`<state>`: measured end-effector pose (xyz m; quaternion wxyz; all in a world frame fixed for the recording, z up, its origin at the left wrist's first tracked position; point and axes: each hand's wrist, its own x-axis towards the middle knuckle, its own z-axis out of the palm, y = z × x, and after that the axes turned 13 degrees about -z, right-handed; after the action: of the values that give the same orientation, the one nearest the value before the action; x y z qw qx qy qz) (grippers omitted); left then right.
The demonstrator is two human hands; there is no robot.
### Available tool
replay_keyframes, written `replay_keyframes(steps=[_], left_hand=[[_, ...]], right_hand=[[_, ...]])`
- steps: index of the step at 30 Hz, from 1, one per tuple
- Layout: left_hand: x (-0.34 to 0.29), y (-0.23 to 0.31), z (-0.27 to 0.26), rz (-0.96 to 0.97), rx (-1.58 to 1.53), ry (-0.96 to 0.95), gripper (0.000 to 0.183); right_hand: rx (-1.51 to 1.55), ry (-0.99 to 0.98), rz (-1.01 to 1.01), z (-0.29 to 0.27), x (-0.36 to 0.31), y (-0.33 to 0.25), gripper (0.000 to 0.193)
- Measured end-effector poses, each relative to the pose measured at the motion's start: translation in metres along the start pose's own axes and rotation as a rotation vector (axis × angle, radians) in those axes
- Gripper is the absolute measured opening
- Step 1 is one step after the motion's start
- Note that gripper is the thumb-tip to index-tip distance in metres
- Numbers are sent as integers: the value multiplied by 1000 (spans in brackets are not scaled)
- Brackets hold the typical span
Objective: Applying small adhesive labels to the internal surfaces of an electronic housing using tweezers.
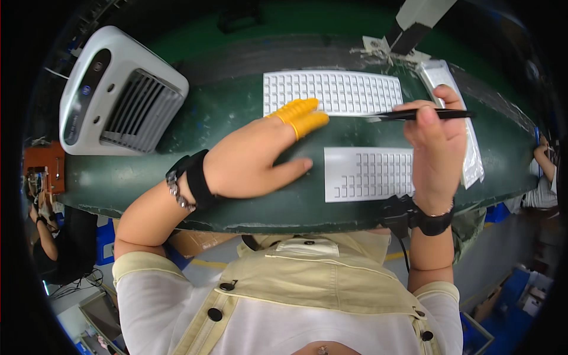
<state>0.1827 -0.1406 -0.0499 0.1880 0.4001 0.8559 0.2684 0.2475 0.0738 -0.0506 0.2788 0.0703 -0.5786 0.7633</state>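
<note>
My left hand, with yellow finger cots on some fingers, lies with fingers stretched out and thumb apart. Its fingertips are at the lower left edge of a white sheet covered in rows of small grey-outlined squares. Pinched in my right hand is a pair of black tweezers, whose pale tips point left along that sheet's lower edge. Whether the tips grip anything is too small to tell. A second white sheet, with fewer squares and a blank left part, lies nearer me, partly hidden by my right hand.
A white machine with a slatted vent stands at the left of the green table. A clear plastic-wrapped pack lies at right, near a pale post at the back. Other people are at both far sides.
</note>
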Motion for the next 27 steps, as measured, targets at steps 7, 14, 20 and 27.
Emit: replay_keyframes(steps=[7, 14, 20, 27], left_hand=[[-16, 0, 42, 217, 149, -217, 45], [-15, 0, 42, 128, 200, -298, 45], [-18, -1, 44, 159, 207, -258, 45], [-17, 3, 41, 88, 305, -378, 45]], right_hand=[[-166, -26, 317, -33, -47, 8, 32], [-303, 3, 283, -28, -74, 28, 31], [-343, -7, 264, -27, -75, 28, 32], [-382, -3, 270, -25, -76, 29, 29]])
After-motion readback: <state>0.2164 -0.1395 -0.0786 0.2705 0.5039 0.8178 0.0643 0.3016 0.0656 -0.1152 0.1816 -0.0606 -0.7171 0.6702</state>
